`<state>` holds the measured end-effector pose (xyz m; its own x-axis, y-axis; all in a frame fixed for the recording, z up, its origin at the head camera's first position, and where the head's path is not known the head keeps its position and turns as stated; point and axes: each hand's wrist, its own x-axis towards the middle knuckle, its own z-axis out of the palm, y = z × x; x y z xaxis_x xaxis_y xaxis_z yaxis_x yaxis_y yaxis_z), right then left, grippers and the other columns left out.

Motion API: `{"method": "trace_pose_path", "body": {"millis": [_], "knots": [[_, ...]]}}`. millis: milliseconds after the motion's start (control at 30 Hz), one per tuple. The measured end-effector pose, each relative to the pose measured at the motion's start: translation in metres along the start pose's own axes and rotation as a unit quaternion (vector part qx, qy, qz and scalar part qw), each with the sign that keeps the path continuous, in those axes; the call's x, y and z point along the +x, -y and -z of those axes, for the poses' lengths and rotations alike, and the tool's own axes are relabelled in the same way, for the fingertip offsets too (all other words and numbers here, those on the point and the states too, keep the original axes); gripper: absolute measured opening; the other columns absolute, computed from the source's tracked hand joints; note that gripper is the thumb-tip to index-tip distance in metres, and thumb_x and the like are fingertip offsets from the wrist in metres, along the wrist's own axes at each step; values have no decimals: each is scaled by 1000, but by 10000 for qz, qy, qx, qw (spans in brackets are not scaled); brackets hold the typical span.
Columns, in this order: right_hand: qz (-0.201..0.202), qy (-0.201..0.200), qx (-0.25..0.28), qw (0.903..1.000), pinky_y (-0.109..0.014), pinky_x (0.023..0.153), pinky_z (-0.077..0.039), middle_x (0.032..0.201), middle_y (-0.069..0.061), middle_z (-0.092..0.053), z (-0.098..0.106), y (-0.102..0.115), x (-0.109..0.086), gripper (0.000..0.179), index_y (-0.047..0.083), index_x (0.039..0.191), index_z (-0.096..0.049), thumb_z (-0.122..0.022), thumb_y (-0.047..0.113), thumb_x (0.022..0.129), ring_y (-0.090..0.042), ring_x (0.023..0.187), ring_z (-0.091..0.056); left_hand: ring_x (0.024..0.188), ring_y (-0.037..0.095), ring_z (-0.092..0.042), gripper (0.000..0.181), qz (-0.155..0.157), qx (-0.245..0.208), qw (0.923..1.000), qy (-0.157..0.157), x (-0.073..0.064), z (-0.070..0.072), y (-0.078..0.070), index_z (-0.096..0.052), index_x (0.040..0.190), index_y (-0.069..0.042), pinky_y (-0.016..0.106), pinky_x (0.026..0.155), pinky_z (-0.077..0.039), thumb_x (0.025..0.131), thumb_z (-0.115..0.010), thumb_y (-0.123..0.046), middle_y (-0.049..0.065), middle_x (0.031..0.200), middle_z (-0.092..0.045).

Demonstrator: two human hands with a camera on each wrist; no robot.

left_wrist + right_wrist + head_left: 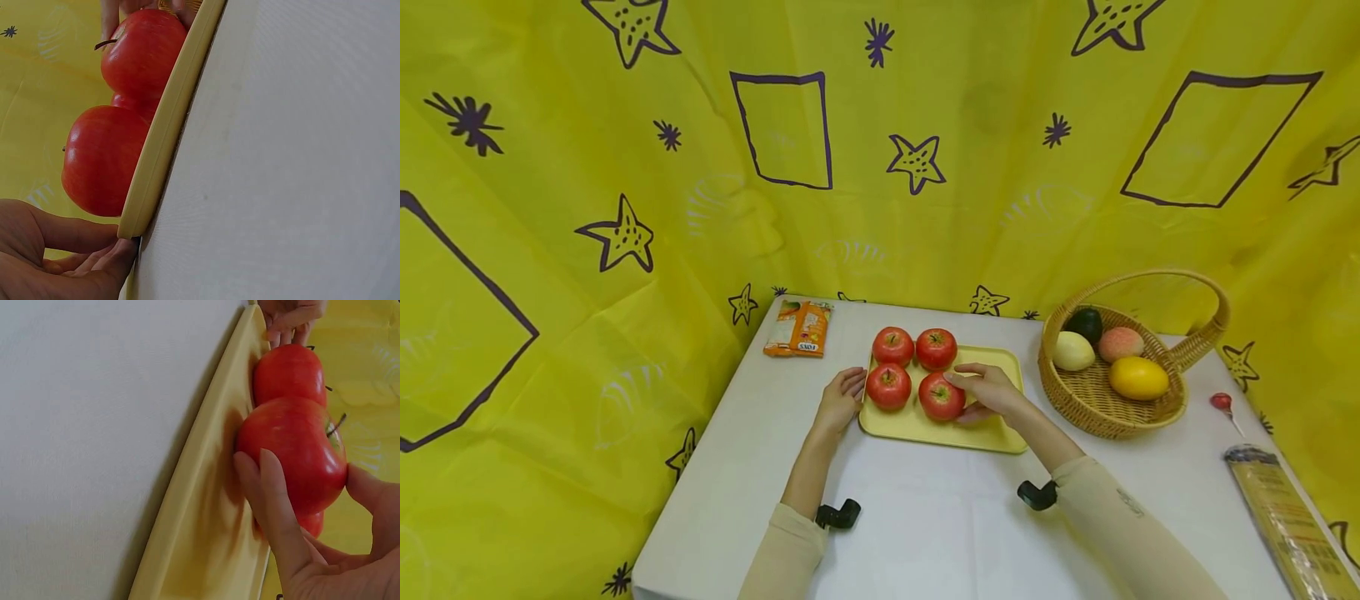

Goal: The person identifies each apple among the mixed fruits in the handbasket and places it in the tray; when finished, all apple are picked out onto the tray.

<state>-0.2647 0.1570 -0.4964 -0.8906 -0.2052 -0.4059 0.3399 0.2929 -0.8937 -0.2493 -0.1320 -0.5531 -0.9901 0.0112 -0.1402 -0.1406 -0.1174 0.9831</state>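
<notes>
A yellow tray [981, 435] lies on the white-covered table with several red apples grouped on its left half. My right hand [994, 390] grips the front right apple [940, 398], thumb and fingers around its sides; the right wrist view shows this apple [290, 450] close against another apple [289, 372]. At the tray's left edge, my left hand [839, 402] holds the rim between thumb and fingers, as the left wrist view shows at the tray's corner [132, 219]. The front left apple [888, 387] sits just beside that hand.
Right of the tray stands a wicker basket [1101, 417] with a tall handle, holding several fruits, among them a yellow one [1138, 378]. An orange packet [799, 328] lies back left. A red-headed lollipop-like item [1222, 402] and a long plastic-wrapped package [1288, 521] lie along the right edge.
</notes>
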Motion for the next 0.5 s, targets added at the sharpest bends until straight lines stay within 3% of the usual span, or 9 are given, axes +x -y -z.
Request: {"method": "trace_pose_path", "body": {"millis": [167, 500], "knots": [[38, -417, 16, 9991, -44, 65, -68, 147, -31, -54, 1, -4, 6, 74, -1, 156, -39, -69, 38, 101, -36, 73, -78, 148, 40, -41, 81, 17, -48, 10000, 22, 1, 0, 1, -41, 152, 9, 43, 124, -38, 74, -37, 34, 30, 155, -44], [-35, -450, 188, 9988, -45, 71, -68, 139, -37, -57, 5, -15, 7, 70, -3, 156, -38, -61, 39, 105, -39, 80, -78, 148, 42, -40, 79, 56, -74, 9999, 65, -3, 1, 3, -39, 153, 10, 45, 124, -37, 76, -35, 32, 32, 156, -42]]}}
